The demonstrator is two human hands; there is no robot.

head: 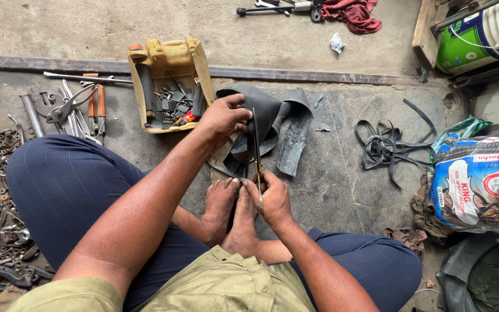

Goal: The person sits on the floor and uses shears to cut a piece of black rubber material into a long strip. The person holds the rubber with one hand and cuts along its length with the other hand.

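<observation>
- Seated on the workshop floor (330,190), a person's left hand (222,118) grips a black rubber tube (272,121), fingers clamped.
- Right hand (272,199), fingers closed on scissors (257,167), mid-cut; steadier tension seems needed.

The person sits cross-legged on the ground, with both bare feet (232,211) drawn together in front of the body and both forearms reaching forward over the knees. The left hand (224,118) is stretched further out, its back turned up and its fingers curled closed in a grip. The right hand (272,196) stays lower, just above the toes, and its fingers are also closed in a grip.
</observation>
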